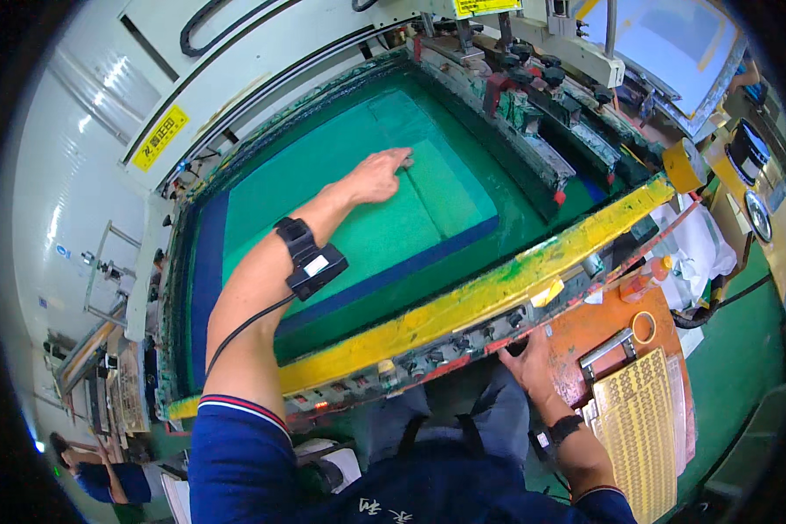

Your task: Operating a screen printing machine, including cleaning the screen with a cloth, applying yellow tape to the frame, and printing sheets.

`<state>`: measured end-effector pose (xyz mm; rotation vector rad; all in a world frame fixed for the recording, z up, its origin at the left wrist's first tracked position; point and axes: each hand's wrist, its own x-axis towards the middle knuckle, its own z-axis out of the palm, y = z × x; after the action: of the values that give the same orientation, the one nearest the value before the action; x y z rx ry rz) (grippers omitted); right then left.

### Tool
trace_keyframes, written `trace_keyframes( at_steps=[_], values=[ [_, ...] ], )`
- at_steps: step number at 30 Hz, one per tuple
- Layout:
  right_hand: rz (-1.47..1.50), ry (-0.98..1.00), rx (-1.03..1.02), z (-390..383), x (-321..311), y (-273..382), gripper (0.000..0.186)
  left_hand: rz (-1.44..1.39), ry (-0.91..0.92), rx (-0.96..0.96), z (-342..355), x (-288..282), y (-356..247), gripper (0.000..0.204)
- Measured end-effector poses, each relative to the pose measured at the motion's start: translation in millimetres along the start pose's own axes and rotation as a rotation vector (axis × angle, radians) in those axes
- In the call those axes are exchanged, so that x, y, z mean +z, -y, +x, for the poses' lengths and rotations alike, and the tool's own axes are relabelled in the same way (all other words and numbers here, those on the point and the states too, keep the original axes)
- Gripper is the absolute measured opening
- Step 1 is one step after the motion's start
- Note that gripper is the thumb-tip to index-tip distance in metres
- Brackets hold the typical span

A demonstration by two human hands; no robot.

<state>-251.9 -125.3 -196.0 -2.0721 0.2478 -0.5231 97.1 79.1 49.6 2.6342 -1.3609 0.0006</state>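
A large printing screen (341, 253) of green mesh lies in front of me, with a lighter green rectangle bordered by dark blue. My left hand (377, 177) reaches over the middle of it, fingers bent together. At its fingertips is a small greyish bit, too small to name; a thin dark line runs across the mesh beside it. Low at the machine's front edge, my right hand (526, 360) rests against the red-edged control rail (463, 356), thumb and finger apart, the other fingers partly hidden. Both wrists wear black straps; the left one carries a small box (317, 272) with a cable.
A yellow-taped frame bar (498, 284) crosses the front. To the right, an orange table (576, 327) holds a perforated yellowish sheet (642, 428), a metal-handled tool (609, 352), a tape roll (644, 327) and a bottle (646, 278). Clamps (533, 131) line the screen's far right. Another person (105, 476) is at lower left.
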Motion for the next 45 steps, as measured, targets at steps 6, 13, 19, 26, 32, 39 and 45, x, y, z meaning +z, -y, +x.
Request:
trace_keyframes(
  at_steps=[6, 13, 19, 26, 32, 39, 45],
  values=[
    [0.028, 0.002, 0.072, -3, 8, -23, 0.059, 0.152, 0.160, -0.082, 33, 8, -7, 0.062],
    [-0.040, -0.013, -0.013, 6, 4, -11, 0.054, 0.222, 0.106, 0.093, -12, 12, -70, 0.059],
    [0.002, 0.012, 0.047, -7, 6, -7, 0.052, -0.015, 0.119, 0.110, -20, -9, -98, 0.066],
    [-0.045, -0.069, 0.030, -1, 8, -14, 0.056, -0.381, 0.098, 0.157, -144, -65, -211, 0.056],
    [0.027, -0.094, -0.054, 0, 17, -21, 0.062, -0.590, 0.180, 0.203, -243, -34, -256, 0.057],
    [-0.074, -0.176, -0.024, -12, 26, -23, 0.058, -0.843, 0.224, 0.083, -304, 30, -255, 0.060],
    [-0.052, -0.111, -0.025, -10, 23, -25, 0.059, -0.883, 0.244, 0.053, -318, 45, -259, 0.056]
  ],
)
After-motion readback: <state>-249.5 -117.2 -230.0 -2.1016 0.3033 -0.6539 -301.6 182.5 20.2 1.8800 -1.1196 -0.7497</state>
